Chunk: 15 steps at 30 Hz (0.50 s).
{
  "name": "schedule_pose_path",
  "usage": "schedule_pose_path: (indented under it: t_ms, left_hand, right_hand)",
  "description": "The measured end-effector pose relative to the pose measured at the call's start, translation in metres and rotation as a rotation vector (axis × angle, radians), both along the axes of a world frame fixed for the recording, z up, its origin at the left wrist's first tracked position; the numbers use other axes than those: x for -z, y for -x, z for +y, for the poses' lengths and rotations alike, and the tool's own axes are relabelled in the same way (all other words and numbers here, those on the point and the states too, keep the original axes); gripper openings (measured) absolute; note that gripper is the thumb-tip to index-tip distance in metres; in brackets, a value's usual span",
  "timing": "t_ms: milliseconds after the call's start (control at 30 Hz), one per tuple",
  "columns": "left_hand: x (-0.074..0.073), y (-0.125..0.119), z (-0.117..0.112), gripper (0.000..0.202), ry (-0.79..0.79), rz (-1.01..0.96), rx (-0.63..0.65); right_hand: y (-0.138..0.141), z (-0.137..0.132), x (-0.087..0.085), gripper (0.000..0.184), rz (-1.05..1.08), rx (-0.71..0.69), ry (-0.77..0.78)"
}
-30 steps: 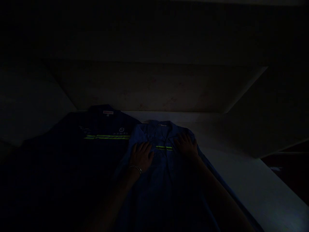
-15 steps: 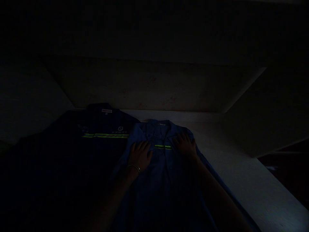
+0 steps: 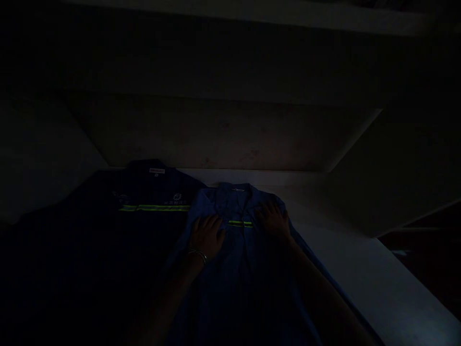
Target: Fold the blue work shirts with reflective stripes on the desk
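A blue work jacket (image 3: 234, 264) lies spread out, its collar toward the back and a yellow-green reflective stripe across its chest. My left hand (image 3: 206, 236), with bracelets at the wrist, rests flat on the left part of its chest, fingers stretched out. On the right shoulder area lies my right hand (image 3: 272, 219), palm down and fingers apart. To the left is a darker navy work jacket (image 3: 151, 192) with a collar label, a printed emblem and a reflective stripe. The blue jacket's edge meets it. The lower parts of both jackets fade into darkness.
The scene is very dark. Both jackets lie on a pale surface (image 3: 345, 254) inside a compartment, with a faintly patterned back panel (image 3: 230, 139). A side panel (image 3: 403, 173) stands at the right, and a shelf edge (image 3: 252, 19) crosses overhead.
The view has shifted slightly, bringing the shelf edge into sight at the top. Both hands stay in nearly the same places on the blue jacket.
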State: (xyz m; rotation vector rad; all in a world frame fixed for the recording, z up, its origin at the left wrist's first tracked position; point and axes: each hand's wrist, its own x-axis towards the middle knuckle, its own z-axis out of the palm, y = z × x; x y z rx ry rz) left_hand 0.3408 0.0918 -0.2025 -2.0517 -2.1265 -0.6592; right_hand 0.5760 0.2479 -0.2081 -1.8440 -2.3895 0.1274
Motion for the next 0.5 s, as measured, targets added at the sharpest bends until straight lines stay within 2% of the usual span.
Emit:
schedule_pose_path:
  t_ms: [100,167,233,300,333,433,467,500]
  left_hand:
    - [-0.006,0.003,0.006,0.036,0.004,-0.088,0.022]
    - [-0.019,0.006,0.005,0.033,-0.044,-0.255,0.000]
    - [-0.036,0.009,-0.011,0.033,-0.166,-0.478,-0.061]
    - [-0.053,0.011,-0.049,0.035,-0.242,-0.690,-0.130]
    - [-0.058,0.012,-0.076,0.035,-0.201,-0.782,-0.163]
    - [-0.064,0.016,-0.171,0.036,0.143,-0.994,-0.382]
    - [-0.064,0.016,-0.203,0.034,0.253,-1.022,-0.449]
    - [-0.064,0.016,-0.231,0.031,0.286,-1.024,-0.490]
  right_hand:
    - [-0.003,0.002,-0.013,0.066,0.261,0.073,-0.055]
    - [-0.009,0.000,-0.026,0.069,0.470,0.161,-0.095]
    - [-0.021,-0.008,-0.039,0.069,0.653,0.179,-0.114]
    - [-0.040,-0.024,-0.047,0.068,0.824,0.126,-0.083]
    - [-0.053,-0.036,-0.048,0.068,0.900,0.104,-0.038]
    - [-0.105,-0.090,-0.037,0.070,1.038,0.169,0.108]
    - [-0.127,-0.113,-0.030,0.069,1.038,0.205,0.106]
    - [-0.149,-0.136,-0.023,0.066,0.990,0.245,0.054]
